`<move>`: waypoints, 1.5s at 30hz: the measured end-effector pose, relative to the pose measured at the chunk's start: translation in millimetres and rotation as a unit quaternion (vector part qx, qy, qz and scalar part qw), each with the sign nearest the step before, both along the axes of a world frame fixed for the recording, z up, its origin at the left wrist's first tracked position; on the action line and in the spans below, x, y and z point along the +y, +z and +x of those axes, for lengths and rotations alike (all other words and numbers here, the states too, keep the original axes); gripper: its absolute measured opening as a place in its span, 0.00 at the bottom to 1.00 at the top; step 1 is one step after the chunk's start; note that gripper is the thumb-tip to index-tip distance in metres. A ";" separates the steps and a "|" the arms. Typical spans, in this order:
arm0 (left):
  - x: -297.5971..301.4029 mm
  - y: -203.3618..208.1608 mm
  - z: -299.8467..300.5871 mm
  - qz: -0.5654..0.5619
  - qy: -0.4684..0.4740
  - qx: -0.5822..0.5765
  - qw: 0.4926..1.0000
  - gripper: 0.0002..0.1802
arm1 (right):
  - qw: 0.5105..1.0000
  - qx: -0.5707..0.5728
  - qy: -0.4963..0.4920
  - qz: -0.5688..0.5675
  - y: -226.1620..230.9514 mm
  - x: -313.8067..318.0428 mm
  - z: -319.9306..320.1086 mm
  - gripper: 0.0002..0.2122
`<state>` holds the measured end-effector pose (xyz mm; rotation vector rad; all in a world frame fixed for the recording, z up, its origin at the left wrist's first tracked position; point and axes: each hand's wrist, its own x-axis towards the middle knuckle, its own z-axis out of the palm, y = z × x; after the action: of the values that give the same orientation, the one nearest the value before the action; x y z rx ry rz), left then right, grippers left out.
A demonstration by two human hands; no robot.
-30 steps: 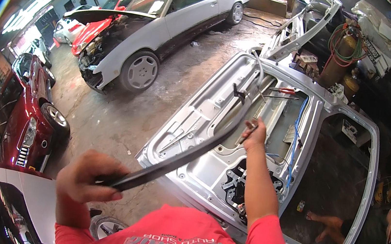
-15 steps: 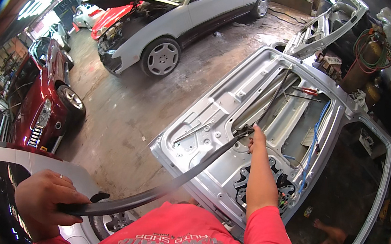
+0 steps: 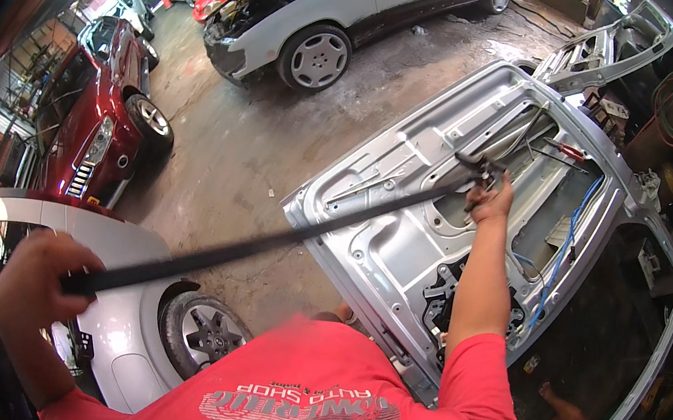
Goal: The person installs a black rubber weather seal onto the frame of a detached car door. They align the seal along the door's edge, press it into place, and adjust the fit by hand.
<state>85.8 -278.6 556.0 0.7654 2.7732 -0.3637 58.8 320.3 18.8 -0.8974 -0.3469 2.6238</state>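
The left hand (image 3: 43,276) clasps a black strip's (image 3: 265,243) near end and the right hand (image 3: 490,202) its far part over a silver door (image 3: 386,254), apparently tensioning it, calling for firm grips next.

You have your left arm (image 3: 28,361) bent out to the near left, the left hand (image 3: 41,273) curled in a grip, while your right arm (image 3: 481,291) extends almost straight toward the far right, the right hand (image 3: 488,203) likewise closed.
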 end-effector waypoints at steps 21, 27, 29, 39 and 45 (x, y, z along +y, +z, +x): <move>-200.9 -157.0 -93.3 0.028 0.175 -0.010 0.984 0.23 | 0.946 0.178 -0.096 0.253 286.7 -50.5 26.1 0.09; -246.9 -282.8 -189.6 0.007 0.141 -0.076 0.987 0.20 | 0.928 0.195 -0.052 0.312 328.4 -133.0 72.3 0.06; -244.6 -330.9 -216.3 -0.008 0.118 -0.138 0.983 0.19 | 0.928 0.173 -0.060 0.326 336.5 -173.7 87.6 0.10; -43.0 -372.3 -158.0 0.284 -0.277 -0.591 0.702 0.15 | 0.907 0.164 -0.089 0.377 345.4 -341.2 140.0 0.20; -7.0 -262.0 -134.6 0.337 -0.400 -0.683 0.510 0.14 | 0.901 0.195 -0.176 0.344 368.4 -395.7 162.3 0.21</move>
<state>-48.7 -285.6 294.0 1.4981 0.7944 0.9082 221.1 -75.4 387.1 -0.1658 -0.8386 2.0327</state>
